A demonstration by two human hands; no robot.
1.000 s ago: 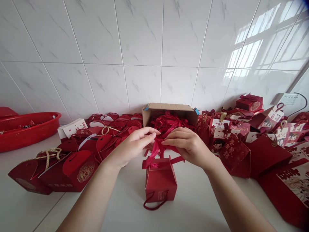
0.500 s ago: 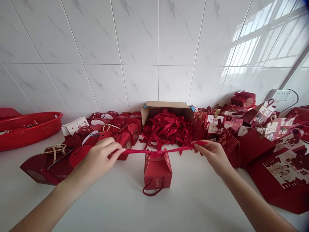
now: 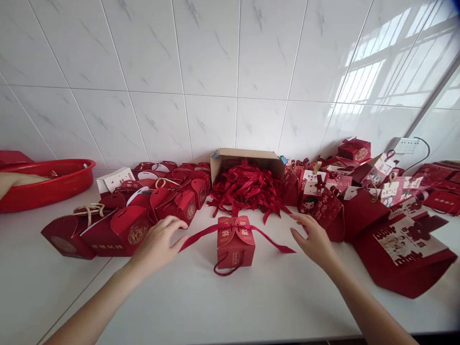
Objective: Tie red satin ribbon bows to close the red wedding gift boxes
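A small red gift box (image 3: 235,249) stands upright on the white table in front of me, a dark red cord handle (image 3: 224,273) hanging at its front. A red ribbon (image 3: 270,238) crosses its top flaps, its two ends spread out left and right. Beside the left ribbon end is my left hand (image 3: 160,244), thumb and fingers apart, holding nothing. My right hand (image 3: 312,235) hovers above and beyond the right ribbon end, also with its fingers parted and nothing in them.
Behind the box, a cardboard carton (image 3: 247,154) lies on its side, spilling red ribbons (image 3: 247,189). Several red gift boxes (image 3: 122,230) crowd the left, more gift boxes (image 3: 406,258) the right. Another person's arm (image 3: 16,182) reaches into a red basin (image 3: 68,182). A power strip (image 3: 406,144) sits by the wall.
Both hands have let go of the ribbon, which was pulled taut; its ends have dropped. The box's top flaps are now drawn down. A person's arm has appeared at the basin.
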